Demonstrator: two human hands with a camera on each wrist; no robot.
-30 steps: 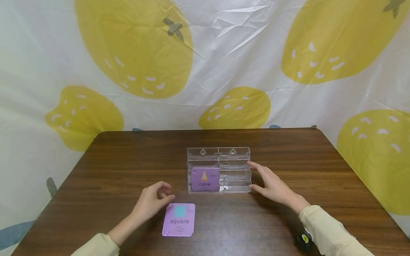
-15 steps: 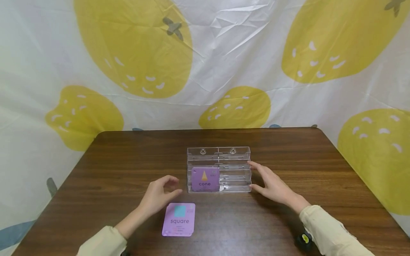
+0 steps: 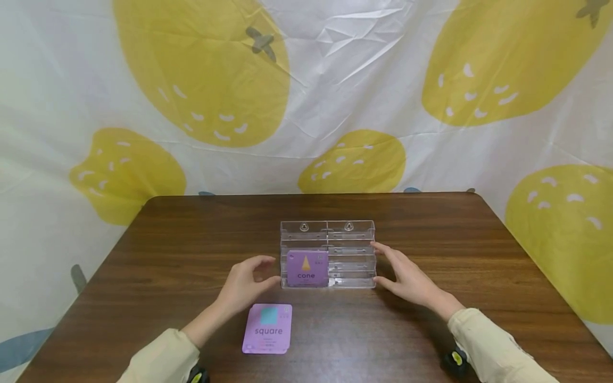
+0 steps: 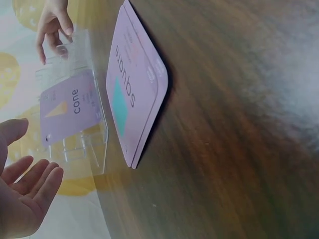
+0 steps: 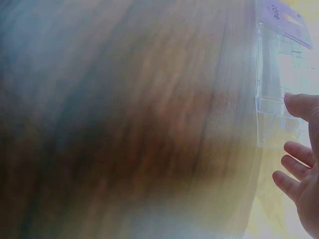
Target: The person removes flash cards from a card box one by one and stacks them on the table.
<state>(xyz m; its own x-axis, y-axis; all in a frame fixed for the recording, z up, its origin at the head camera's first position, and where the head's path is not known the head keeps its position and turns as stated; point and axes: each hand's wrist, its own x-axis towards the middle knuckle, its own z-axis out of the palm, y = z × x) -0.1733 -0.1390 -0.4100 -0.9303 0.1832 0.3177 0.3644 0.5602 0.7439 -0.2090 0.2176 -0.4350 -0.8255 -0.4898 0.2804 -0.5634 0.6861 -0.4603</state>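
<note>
A clear plastic tiered card rack (image 3: 351,258) stands near the middle of the table, split into two columns. In its lower left slot leans a purple card with a yellow cone and the word "cone" (image 3: 307,268). My right hand (image 3: 407,271) rests thumb and fingertips against the rack's right side. Thumb and fingers spread apart, my left hand (image 3: 246,282) has its fingertips right at the rack's left edge and holds nothing. In front of the rack lies a small stack of purple cards (image 4: 137,84), the top one showing a teal square and the word "square".
The dark wood-grain table (image 3: 191,229) has rounded far corners. Behind it hangs a white cloth (image 3: 345,101) printed with large yellow lemons. Black devices are worn at the wrists, one beneath the right sleeve (image 3: 488,346).
My left hand has moved right and away from the card stack, up to the rack's left side. The right hand, rack and cards have stayed in place.
</note>
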